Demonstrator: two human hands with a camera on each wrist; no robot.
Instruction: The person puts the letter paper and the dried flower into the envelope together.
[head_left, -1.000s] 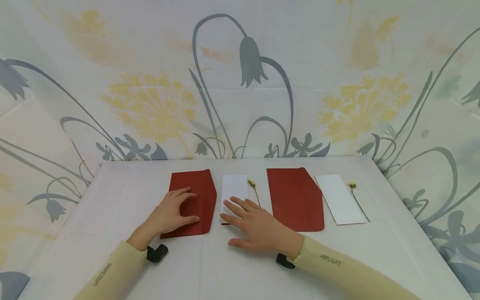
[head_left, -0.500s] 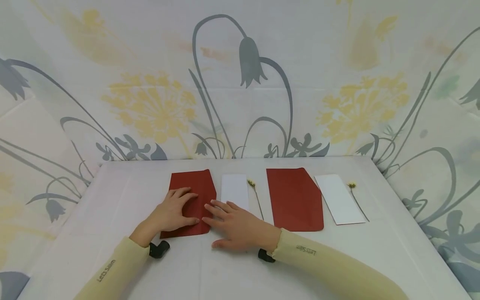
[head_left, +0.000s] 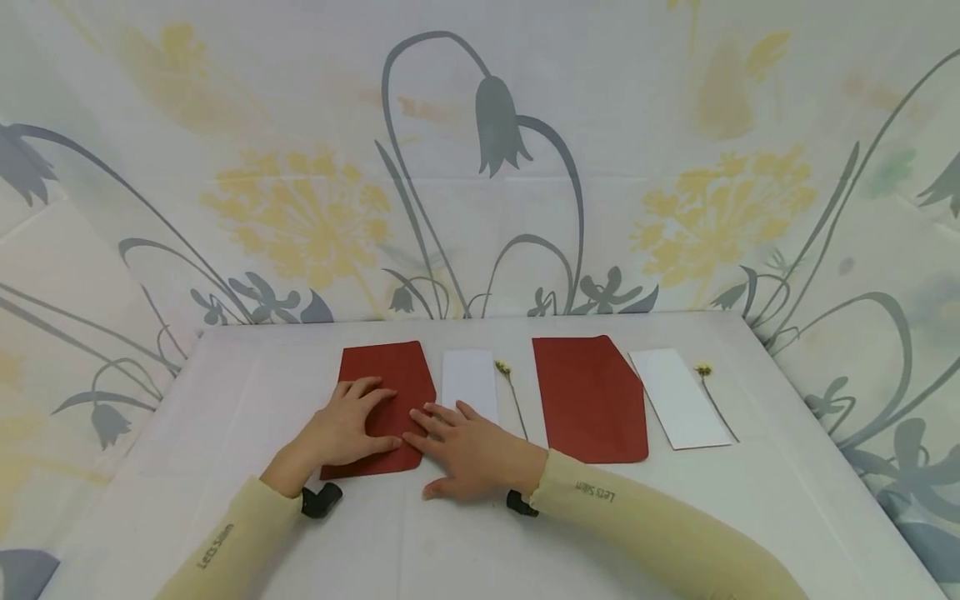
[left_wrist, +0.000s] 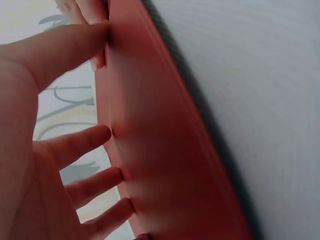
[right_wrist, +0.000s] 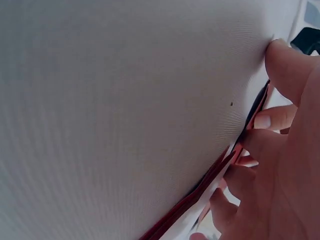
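1. Resting on the left red envelope [head_left: 401, 396], left of centre in the lower half of the head view, with the left hand [head_left: 343, 429], fingers spread and uncurled, laid on rather than clasping.
2. In the left wrist view, touching the red surface along its left side with separate fingertips, thumb at upper left.
3. Placed at the tapered right edge of the same envelope, below the centre of the head view, with the right hand [head_left: 472, 454], fingers extended and parted, likewise unclenched.
4. Partly covered by that hand: the lower end of the left white card [head_left: 468, 379].
5. Just right of this card, at mid-frame: a thin-stemmed yellow flower [head_left: 503, 367].
6. Farther right, in a row: the right red envelope [head_left: 588, 400], the right white card [head_left: 682, 400], touching or nearly touching it, and a second yellow flower [head_left: 703, 369].
7. Beneath everything, across the lower half: a white table [head_left: 240, 400].
8. Behind, filling the upper half: a flower-patterned cloth [head_left: 442, 117].
9. At lower left and lower right: pale yellow sleeves [head_left: 660, 525].
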